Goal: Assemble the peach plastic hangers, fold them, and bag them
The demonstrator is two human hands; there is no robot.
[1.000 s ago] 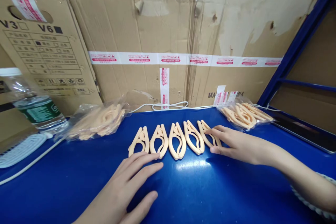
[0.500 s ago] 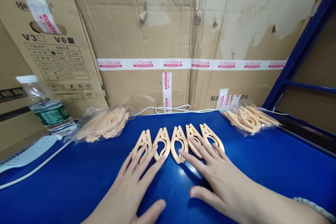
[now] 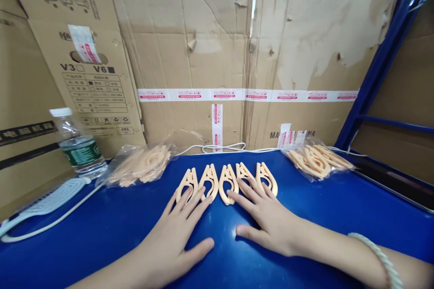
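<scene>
Several beige folded plastic hangers point(image 3: 224, 193) lie side by side in a row on the blue table. My left hand point(image 3: 179, 239) is spread palm down, its fingertips over the lower ends of the leftmost hanger point(image 3: 191, 178) and its neighbour point(image 3: 214, 180). Fingers apart, my right hand point(image 3: 271, 221) reaches over the hangers on the right, partly covering one point(image 3: 241, 170) and touching near the rightmost hanger point(image 3: 273, 185). The index finger of that hand lies at the lower part of the middle hanger. Neither hand grips anything.
Clear bags of similar hangers lie at left point(image 3: 145, 165) and right point(image 3: 313, 160). A water bottle point(image 3: 81, 151), a pale blue hairbrush point(image 3: 56, 196) and a white cable point(image 3: 64, 216) are at left. A dark flat device point(image 3: 396, 185) lies right. Cardboard point(image 3: 190, 122) stands behind.
The camera view has tilted up, showing the top of the cardboard. My right hand has shifted slightly left in the picture. The hangers keep their row, and both hands stay spread.
</scene>
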